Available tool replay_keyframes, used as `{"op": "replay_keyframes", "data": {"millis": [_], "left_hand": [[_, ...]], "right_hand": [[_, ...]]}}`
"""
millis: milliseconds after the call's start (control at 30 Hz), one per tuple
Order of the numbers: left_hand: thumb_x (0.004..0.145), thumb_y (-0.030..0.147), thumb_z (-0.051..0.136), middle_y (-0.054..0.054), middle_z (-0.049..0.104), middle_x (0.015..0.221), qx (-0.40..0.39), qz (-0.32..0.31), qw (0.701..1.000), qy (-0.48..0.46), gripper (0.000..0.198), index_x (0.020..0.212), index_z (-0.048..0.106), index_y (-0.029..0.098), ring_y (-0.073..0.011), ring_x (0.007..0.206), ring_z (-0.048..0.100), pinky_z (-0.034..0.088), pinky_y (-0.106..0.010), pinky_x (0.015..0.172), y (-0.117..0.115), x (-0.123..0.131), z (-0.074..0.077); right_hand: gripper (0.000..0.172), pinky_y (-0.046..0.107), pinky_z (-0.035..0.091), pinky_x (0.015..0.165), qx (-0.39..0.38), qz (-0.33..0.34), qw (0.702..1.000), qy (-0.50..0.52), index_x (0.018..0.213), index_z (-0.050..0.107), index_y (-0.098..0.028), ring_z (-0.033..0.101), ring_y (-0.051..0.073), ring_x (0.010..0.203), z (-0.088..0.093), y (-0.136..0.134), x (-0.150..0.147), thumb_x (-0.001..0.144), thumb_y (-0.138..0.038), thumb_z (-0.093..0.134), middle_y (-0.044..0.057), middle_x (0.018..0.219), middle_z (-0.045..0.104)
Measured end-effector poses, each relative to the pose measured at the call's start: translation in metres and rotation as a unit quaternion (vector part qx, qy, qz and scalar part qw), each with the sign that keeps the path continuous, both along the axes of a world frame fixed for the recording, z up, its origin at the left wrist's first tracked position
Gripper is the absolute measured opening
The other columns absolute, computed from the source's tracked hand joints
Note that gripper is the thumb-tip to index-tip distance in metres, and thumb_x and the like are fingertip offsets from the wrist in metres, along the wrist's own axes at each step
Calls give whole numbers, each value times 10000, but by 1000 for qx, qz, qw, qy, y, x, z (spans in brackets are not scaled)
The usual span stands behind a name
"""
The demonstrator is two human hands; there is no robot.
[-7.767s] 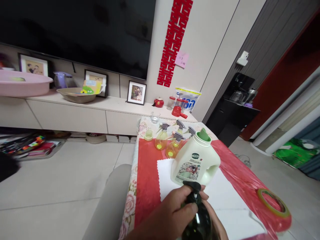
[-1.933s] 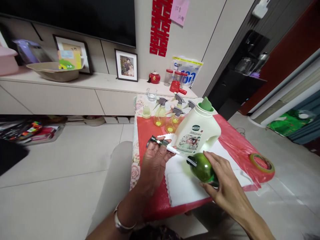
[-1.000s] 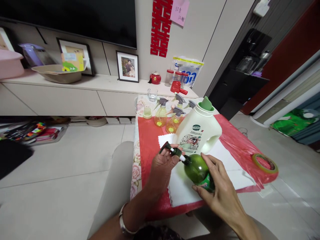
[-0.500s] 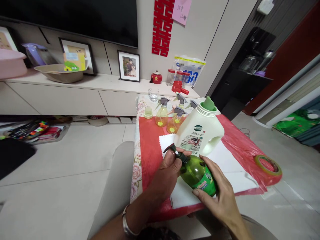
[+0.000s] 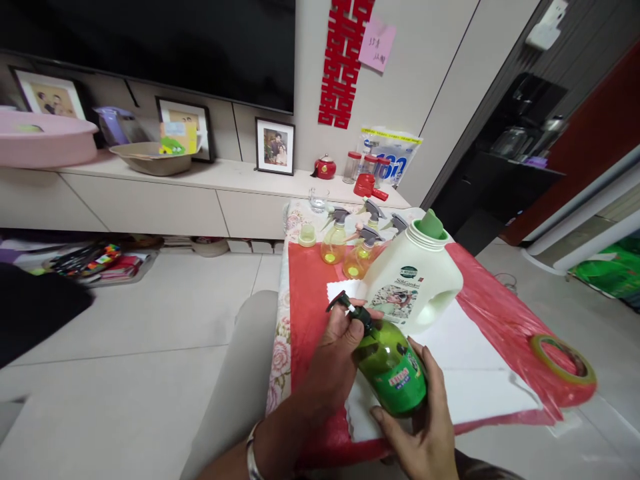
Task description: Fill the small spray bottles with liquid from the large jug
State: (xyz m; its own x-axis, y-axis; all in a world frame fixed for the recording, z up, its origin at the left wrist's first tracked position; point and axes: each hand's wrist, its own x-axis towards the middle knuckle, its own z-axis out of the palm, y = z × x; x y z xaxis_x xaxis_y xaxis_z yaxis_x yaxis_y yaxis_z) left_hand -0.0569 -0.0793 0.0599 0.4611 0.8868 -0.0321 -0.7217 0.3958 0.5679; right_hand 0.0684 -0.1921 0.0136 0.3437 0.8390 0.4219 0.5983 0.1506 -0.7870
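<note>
A green pump bottle (image 5: 391, 371) with a red label lies tilted over the near edge of the table. My right hand (image 5: 421, 427) cups its base from below, fingers wrapped round it. My left hand (image 5: 334, 353) pinches the dark pump head (image 5: 350, 309) seated at the bottle's neck. Just behind stands a large cream detergent jug (image 5: 413, 283) with a green spout, open at the top. The bottle hovers above a white sheet (image 5: 465, 360) on the red table cover (image 5: 307, 313).
Small yellow spray bottles (image 5: 350, 250) and a glass stand at the table's far end. A roll of tape (image 5: 563, 357) lies at the right edge. Behind is a low cabinet (image 5: 150, 207) with picture frames, a bowl and jars. Tiled floor lies left.
The pump head, held apart from the bottle earlier, went back into the neck. The bottle tilted so its label faces up, and my right hand slid under its base.
</note>
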Motion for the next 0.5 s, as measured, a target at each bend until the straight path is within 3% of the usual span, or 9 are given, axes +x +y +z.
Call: {"op": "replay_keyframes", "data": {"millis": [100,167,267,333,367,433,500], "left_hand": [[804,401,799,-65,725,1092,-7,-21,1000,-2,413,1100,565,231,-229,1006,676,505,-360,897,1,-2,-1],[786,402,814,-72,727,1068,-11,-32,999,-3,416,1082,584,221,-243,1007,677,502,-376,906,3,-3,0],[771,382,828,-73,721,1056,-11,-37,999,-14,396,1055,615,207,-248,1041,663,484,-372,934,4,-4,3],[758,371,839,-67,713,1036,-8,-42,999,-20,394,1046,637,196,-237,1030,657,475,-349,926,4,-4,6],[754,373,841,-62,710,1022,-7,-41,999,-16,399,1051,645,193,-228,1008,657,474,-338,910,4,-4,6],[748,388,841,-50,707,993,-12,-25,1000,4,424,1072,647,195,-211,960,656,473,-322,878,4,-4,6],[739,407,842,-43,706,988,-21,9,999,30,450,1085,641,201,-203,952,652,473,-314,878,4,-2,4]], "right_hand": [[977,526,374,1154,-49,34,986,157,1618,119,-218,386,365,1452,2,-3,-3,859,-485,673,186,1602,334],[1009,514,450,1079,-75,60,947,308,1620,126,-240,471,371,1392,9,-2,-4,836,-595,651,172,1565,415],[898,477,560,827,-128,66,833,535,1542,366,-261,667,354,1119,19,3,-4,820,-753,574,174,1349,633],[750,414,557,687,-174,64,756,628,1339,604,-230,715,302,900,24,8,-4,842,-785,520,167,1155,724],[694,383,543,643,-190,64,732,651,1243,664,-219,714,273,819,25,11,-5,852,-775,523,159,1093,741],[618,340,522,595,-184,55,729,657,1246,665,-244,710,242,773,25,15,-7,861,-720,578,141,1131,736],[677,351,542,613,-149,33,757,635,1421,524,-346,717,263,906,23,17,-11,853,-705,608,123,1353,640]]}}
